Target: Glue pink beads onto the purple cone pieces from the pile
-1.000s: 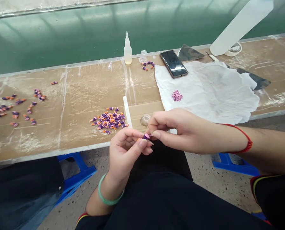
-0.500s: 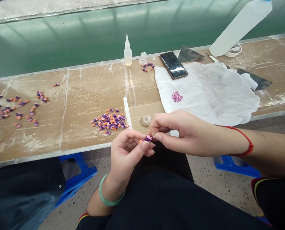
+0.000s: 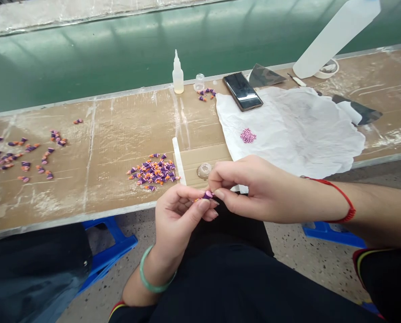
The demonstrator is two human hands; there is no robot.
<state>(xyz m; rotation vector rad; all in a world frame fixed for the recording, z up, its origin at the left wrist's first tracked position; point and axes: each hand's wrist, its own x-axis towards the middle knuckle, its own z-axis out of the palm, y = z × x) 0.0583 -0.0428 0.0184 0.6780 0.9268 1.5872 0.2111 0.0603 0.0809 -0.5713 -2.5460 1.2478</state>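
Observation:
Between thumb and fingers, my left hand (image 3: 180, 213) pinches a small purple, pink and orange figurine (image 3: 207, 194) just past the table's front edge. My right hand (image 3: 244, 186) is closed in a pinch against the figurine's right end; whatever its fingertips hold is too small to make out. Just behind the hands sits a small clear round dish (image 3: 204, 170). A heap of similar figurines (image 3: 155, 170) lies to the left, beside a flat white stick (image 3: 179, 160). Tiny pink pieces (image 3: 248, 135) are piled on a white sheet (image 3: 294, 130).
A dropper bottle (image 3: 178, 74), its clear cap (image 3: 199, 82) and a phone (image 3: 243, 91) stand or lie along the back. At the back right are a large white bottle (image 3: 335, 40), a tape roll (image 3: 327, 69) and a small knife (image 3: 297, 80). More figurines (image 3: 25, 166) are scattered left.
My right fingertips have come in closer to the figurine and cover more of its right end. My left hand keeps its hold almost unmoved. The view has shifted slightly.

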